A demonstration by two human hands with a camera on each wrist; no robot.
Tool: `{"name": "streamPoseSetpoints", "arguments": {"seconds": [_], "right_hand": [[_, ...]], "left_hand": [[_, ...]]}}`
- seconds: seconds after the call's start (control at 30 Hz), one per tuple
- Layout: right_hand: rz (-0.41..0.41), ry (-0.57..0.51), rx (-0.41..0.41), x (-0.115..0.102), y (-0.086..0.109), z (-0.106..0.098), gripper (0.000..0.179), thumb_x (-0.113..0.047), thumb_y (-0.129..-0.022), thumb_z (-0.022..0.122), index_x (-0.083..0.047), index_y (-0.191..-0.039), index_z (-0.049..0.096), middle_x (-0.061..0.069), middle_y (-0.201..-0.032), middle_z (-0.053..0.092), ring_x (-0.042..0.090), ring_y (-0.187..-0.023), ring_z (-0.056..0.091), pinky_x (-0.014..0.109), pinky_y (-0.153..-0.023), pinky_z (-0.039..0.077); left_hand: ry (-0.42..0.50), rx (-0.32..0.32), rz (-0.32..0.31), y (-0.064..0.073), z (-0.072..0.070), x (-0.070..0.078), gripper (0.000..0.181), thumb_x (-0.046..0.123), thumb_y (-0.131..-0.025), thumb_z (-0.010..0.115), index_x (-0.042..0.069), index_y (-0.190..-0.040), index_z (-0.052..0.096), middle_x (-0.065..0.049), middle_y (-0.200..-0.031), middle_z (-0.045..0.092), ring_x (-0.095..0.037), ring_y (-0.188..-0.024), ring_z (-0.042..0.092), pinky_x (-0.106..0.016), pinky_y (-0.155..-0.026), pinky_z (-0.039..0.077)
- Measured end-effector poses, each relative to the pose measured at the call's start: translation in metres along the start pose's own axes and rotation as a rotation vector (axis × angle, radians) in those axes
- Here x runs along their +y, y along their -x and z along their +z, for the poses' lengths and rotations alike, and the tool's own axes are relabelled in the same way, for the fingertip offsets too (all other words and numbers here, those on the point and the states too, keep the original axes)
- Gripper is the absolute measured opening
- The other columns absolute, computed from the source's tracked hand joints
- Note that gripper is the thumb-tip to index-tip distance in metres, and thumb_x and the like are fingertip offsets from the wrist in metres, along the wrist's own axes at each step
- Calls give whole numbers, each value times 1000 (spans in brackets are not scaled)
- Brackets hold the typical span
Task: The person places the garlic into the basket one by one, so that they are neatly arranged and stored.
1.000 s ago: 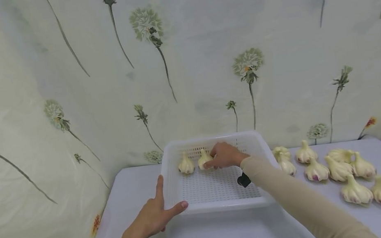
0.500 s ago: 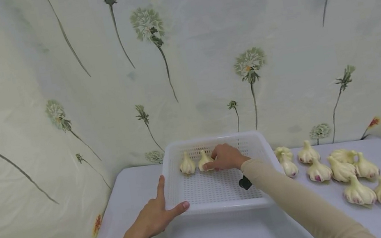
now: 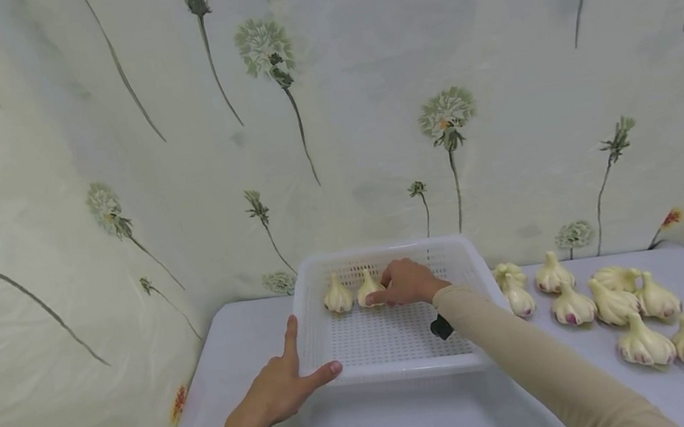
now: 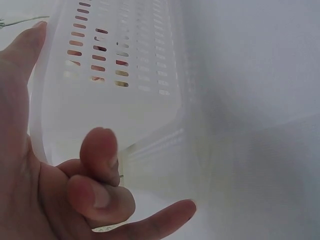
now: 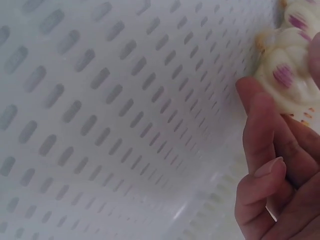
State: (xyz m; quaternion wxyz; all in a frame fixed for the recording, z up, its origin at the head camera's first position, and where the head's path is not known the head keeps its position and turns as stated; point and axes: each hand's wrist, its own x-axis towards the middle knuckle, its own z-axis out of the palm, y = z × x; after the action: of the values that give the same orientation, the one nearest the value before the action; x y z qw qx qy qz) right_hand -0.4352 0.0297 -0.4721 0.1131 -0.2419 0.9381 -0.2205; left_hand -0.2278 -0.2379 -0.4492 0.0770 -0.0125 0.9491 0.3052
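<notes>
A white perforated plastic basket [image 3: 407,367] stands on the table. Two garlic bulbs lie inside near its back wall. My right hand [image 3: 409,280] reaches in from the right and holds the right-hand garlic bulb [image 3: 367,288], thumb at its near side. In the right wrist view the fingers lie along the purple-marked garlic bulb [image 5: 290,75], with the basket floor beside them. The other garlic bulb [image 3: 338,295] sits upright to its left. My left hand [image 3: 278,389] rests at the basket's front left corner, thumb and index finger spread along the rim, the other fingers loosely bent outside the wall.
Several garlic bulbs [image 3: 645,343] lie on the table to the right of the basket, some of them close to its right wall. A curtain [image 3: 355,129] with a dandelion print hangs behind and to the left. The table [image 3: 416,426] has a pale cover.
Both hands keep nearly the same place. The right hand's fingers shift slightly at the garlic bulb. The head view drifts a little.
</notes>
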Motion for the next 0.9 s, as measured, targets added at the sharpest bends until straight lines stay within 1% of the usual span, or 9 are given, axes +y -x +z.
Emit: {"name": "streamPoseSetpoints", "arguments": {"seconds": [0.1, 0.2, 0.27, 0.33, 0.43, 0.53, 0.6, 0.73, 0.9], "right_hand": [[8, -12, -14, 2, 3, -4, 50, -60, -92, 77, -10, -93, 84, 4, -77, 78, 17, -69, 71, 32, -64, 53], [6, -18, -30, 3, 6, -12, 54, -58, -94, 76, -6, -108, 82, 3, -81, 80, 17, -72, 74, 35, -70, 58], [4, -28, -37, 5, 9, -19, 57, -57, -95, 75, -4, -116, 80, 3, -83, 80, 16, -73, 75, 36, -73, 60], [0, -40, -36, 6, 13, -28, 58, -55, -95, 75, -3, -120, 79, 3, -85, 81, 17, -74, 76, 37, -74, 61], [-17, -60, -31, 10, 23, -44, 56, -54, -96, 76, -3, -120, 78, 4, -86, 81, 18, -76, 77, 36, -73, 61], [-38, -62, -23, 13, 38, -64, 54, -52, -96, 76, -4, -119, 79, 6, -86, 81, 21, -78, 77, 35, -72, 61], [-53, -45, -21, 14, 50, -78, 54, -51, -96, 76, -3, -121, 78, 7, -87, 81, 22, -79, 78, 35, -71, 61], [-66, 9, -13, 23, 75, -105, 54, -50, -97, 76, -3, -122, 77, 5, -88, 82, 23, -79, 78, 34, -69, 60], [-47, 95, 0, 43, 104, -132, 55, -53, -95, 76, -4, -121, 78, -3, -84, 80, 16, -75, 76, 32, -66, 58]], "left_hand": [[1, 2, 10, 0, 1, 2, 125, 77, -88, 68, 14, -172, 1, -34, -127, 69, -32, -101, 72, -52, -84, 57], [-1, 10, 13, 1, 2, 2, 125, 78, -88, 68, 13, -172, 1, -34, -127, 69, -33, -102, 72, -52, -85, 57], [-2, 13, 9, 1, 2, 2, 126, 78, -87, 68, 14, -172, 1, -33, -124, 70, -31, -99, 72, -51, -83, 56], [-6, 18, 11, 2, 2, 2, 125, 77, -87, 68, 14, -172, 2, -32, -123, 70, -30, -97, 72, -50, -82, 56], [-8, 21, 14, 2, 2, 2, 125, 77, -88, 68, 13, -172, 2, -32, -120, 71, -30, -98, 72, -50, -83, 56], [-8, 21, 14, 2, 3, 3, 125, 76, -88, 69, 12, -172, 1, -31, -117, 72, -30, -98, 72, -51, -85, 56], [-6, 15, 14, 3, 3, 3, 125, 76, -89, 68, 12, -172, 1, -30, -113, 73, -30, -97, 72, -52, -85, 56], [-8, 8, 7, 4, 4, 3, 125, 77, -89, 67, 13, -172, 0, -31, -115, 72, -30, -97, 72, -51, -85, 56], [0, 1, 2, 5, 2, 6, 124, 75, -90, 68, 12, -172, -1, -34, -118, 71, -30, -96, 72, -50, -81, 57]]}}
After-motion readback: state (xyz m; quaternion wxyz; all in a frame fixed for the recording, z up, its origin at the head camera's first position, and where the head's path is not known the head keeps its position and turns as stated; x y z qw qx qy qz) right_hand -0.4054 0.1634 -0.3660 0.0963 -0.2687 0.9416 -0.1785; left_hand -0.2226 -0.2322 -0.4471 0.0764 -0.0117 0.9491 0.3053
